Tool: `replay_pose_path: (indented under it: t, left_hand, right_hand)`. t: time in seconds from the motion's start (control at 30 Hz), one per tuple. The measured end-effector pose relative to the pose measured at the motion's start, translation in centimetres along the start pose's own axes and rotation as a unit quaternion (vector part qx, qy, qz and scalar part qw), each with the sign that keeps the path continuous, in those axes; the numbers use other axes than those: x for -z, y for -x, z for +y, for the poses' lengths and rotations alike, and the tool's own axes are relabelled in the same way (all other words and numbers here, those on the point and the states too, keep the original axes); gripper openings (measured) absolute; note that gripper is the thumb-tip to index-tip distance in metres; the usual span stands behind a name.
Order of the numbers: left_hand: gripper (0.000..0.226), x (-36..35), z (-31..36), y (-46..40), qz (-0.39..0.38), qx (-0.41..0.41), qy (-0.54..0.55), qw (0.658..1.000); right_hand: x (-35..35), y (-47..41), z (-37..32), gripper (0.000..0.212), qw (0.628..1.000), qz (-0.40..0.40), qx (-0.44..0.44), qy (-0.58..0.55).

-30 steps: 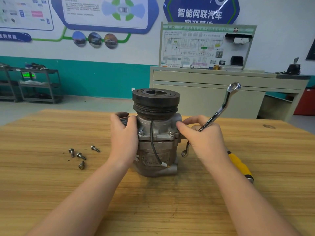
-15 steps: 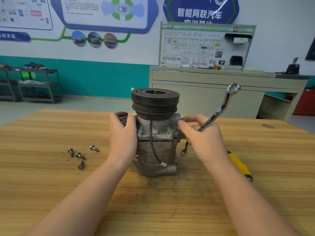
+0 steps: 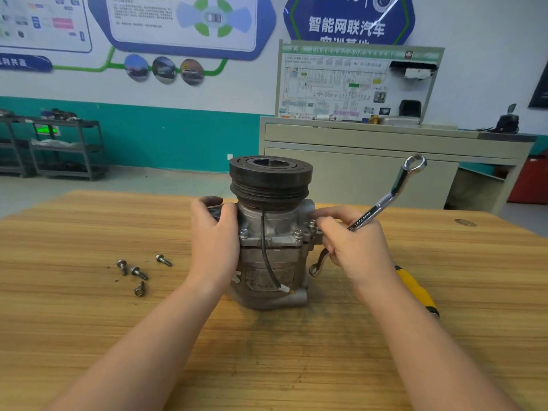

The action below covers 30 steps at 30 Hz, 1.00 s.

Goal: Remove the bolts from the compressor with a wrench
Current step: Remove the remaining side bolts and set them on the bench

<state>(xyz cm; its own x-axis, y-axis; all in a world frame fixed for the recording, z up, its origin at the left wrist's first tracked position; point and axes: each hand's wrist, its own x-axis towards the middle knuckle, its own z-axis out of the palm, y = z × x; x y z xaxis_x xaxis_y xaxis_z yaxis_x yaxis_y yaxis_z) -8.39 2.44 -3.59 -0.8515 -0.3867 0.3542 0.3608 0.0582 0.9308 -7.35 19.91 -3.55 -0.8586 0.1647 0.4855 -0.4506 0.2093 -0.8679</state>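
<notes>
1. While the compressor [image 3: 271,232] stands upright on the wooden table [image 3: 296,366], the left hand [image 3: 214,241] wraps its left flank, fingers curled round the housing, probably to brace it against turning.
2. Right of the compressor, the right hand [image 3: 355,247] keeps the wrench [image 3: 385,200] tucked in its palm while thumb and forefinger pinch a bolt [image 3: 312,225], seemingly spinning it out by hand.
3. Left of the compressor lie four loose bolts [image 3: 138,271], likely parked clear of the work.

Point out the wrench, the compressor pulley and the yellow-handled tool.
wrench [image 3: 388,198]: head view, on the bare shank above the right hand.
compressor pulley [image 3: 269,185]: head view, on its grooved black side.
yellow-handled tool [image 3: 416,287]: head view, on the yellow handle beside the right forearm.
</notes>
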Motion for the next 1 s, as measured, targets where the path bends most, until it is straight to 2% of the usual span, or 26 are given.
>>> replay_pose_path:
  t: [0.13,0.27,0.4,0.53,0.67,1.0]
  left_hand:
    - [0.019,-0.03,-0.08,-0.07,0.000,0.000,0.001,1.000]
    - [0.019,-0.06,-0.17,-0.11,0.004,-0.002,0.007,1.000]
    - [0.019,-0.07,-0.25,-0.16,0.007,-0.004,0.006,1.000]
    - [0.021,-0.10,-0.24,-0.10,0.005,-0.004,0.005,1.000]
    - [0.022,-0.10,-0.24,-0.09,0.004,-0.001,0.005,1.000]
    - [0.025,-0.02,-0.25,-0.16,0.005,0.001,-0.001,1.000]
  right_hand:
    - [-0.14,0.05,0.04,0.011,0.999,0.009,0.025,0.045]
    - [0.05,0.02,-0.10,0.015,1.000,0.014,0.010,0.005]
    - [-0.05,0.01,0.05,0.012,0.999,0.009,0.018,0.044]
    - [0.08,-0.02,0.04,0.013,1.000,0.017,0.008,0.014]
    - [-0.06,0.03,0.04,0.012,0.999,0.008,0.020,0.047]
    - [0.01,-0.05,-0.04,0.017,0.999,0.016,0.020,0.035]
